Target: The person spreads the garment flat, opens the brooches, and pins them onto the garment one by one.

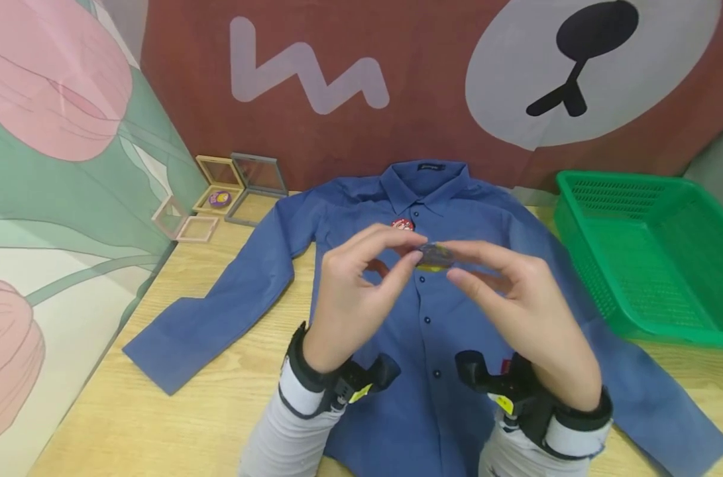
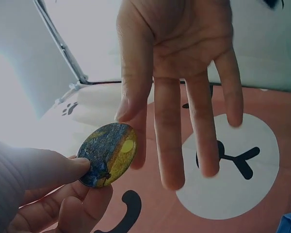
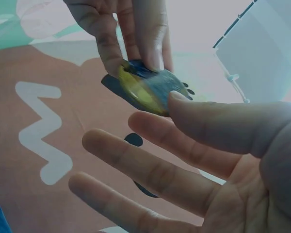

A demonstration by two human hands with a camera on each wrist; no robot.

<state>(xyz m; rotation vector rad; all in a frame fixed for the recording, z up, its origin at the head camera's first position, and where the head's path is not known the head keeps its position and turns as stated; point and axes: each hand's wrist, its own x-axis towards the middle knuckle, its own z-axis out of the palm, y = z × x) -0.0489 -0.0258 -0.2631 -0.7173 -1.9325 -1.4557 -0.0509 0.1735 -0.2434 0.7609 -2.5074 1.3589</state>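
Observation:
Above the blue shirt (image 1: 367, 391), both hands hold a round button badge (image 2: 106, 154) with a glossy blue and yellow picture. My left hand (image 1: 361, 285) pinches one edge of it between thumb and fingers. At the opposite edge, the thumb and index finger of my right hand (image 1: 516, 291) grip the badge, while its other fingers stretch out straight in the left wrist view. The shirt lies front up with its collar away from me and its sleeves spread. A red and white round badge (image 1: 403, 225) sits on its chest, partly hidden behind my left hand.
At the back left of the wooden table (image 1: 128, 424) stand three open display frames: a yellow one (image 1: 232, 161), a grey one (image 1: 260, 157) and a pink one (image 1: 197, 228). A purple and yellow badge (image 1: 220, 199) lies in the yellow frame. A green basket (image 1: 611, 265) stands right, by the sleeve.

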